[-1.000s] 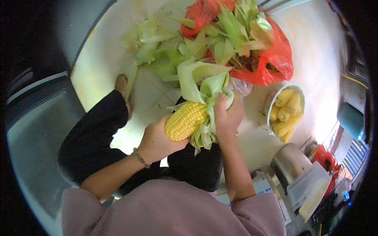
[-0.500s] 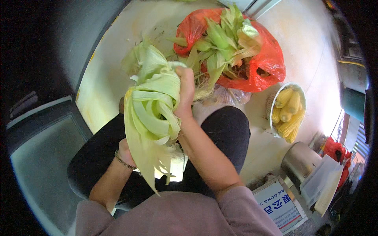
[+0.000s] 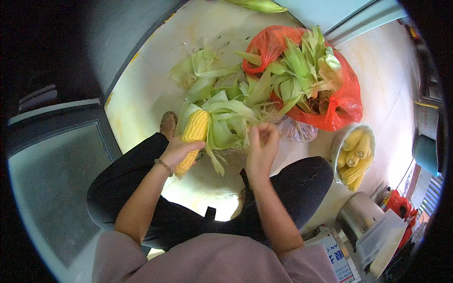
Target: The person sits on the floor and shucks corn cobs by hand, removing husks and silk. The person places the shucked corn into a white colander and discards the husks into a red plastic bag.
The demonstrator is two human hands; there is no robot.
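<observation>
My left hand (image 3: 178, 152) grips a yellow corn cob (image 3: 193, 137) near its lower end; pale green husk leaves (image 3: 226, 122) still hang from the cob's far end. My right hand (image 3: 262, 144) hovers to the right of the cob with fingers loosely pinched, possibly on thin strands of silk by the husk; the blur hides any contact. Both forearms come up from the lower edge over my black-trousered knees.
A red plastic bag (image 3: 347, 101) full of green husks lies ahead on the pale floor. Loose husks (image 3: 200, 70) are scattered to its left. A white bowl (image 3: 337, 146) of peeled cobs stands at the right. An unhusked ear (image 3: 259, 5) lies far ahead. Metal pot and boxes sit lower right.
The husk that my right hand held up has been pulled down off the cob, baring yellow kernels. The right hand has let go and moved right.
</observation>
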